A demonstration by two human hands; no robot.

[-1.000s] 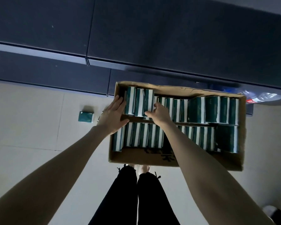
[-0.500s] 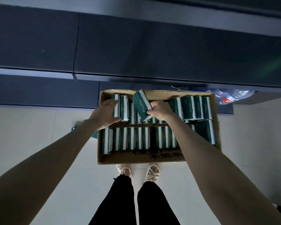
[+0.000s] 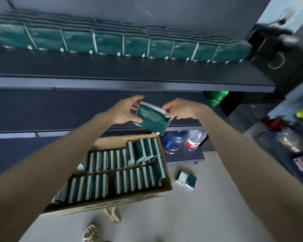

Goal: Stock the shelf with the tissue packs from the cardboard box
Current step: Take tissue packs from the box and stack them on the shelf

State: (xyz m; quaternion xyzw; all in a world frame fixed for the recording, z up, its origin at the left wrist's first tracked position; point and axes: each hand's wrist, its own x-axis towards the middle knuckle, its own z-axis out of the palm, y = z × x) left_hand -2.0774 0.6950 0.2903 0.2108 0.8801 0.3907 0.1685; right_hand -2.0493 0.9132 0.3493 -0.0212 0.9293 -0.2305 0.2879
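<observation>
1. Currently the left hand (image 3: 124,110) grips the left edge of a flat, dark green, plastic-wrapped tissue pack (image 3: 152,119), fingers curled over its top and thumb underneath.
2. The right hand (image 3: 180,110) pinches the opposite edge, so the pack hangs tilted between both hands, printed face toward the camera.
3. The pack is in the air above the far end of the open brown cardboard box (image 3: 112,205), and below the front lip of the dark grey upper shelf (image 3: 129,82).
4. The step in hand looks like the carry from box to shelf; the pack is not yet placed.
5. On that shelf a row of matching green packs (image 3: 112,42) stands upright, faces out, set back from the lip.
6. The next move probably calls for raising the pack over the lip, turning it upright and setting it by the row without toppling its neighbours.
7. The box sits on the pale floor with many packs on edge inside, so much stocking remains; one loose green pack (image 3: 186,178) lies on the floor just beside it.
</observation>
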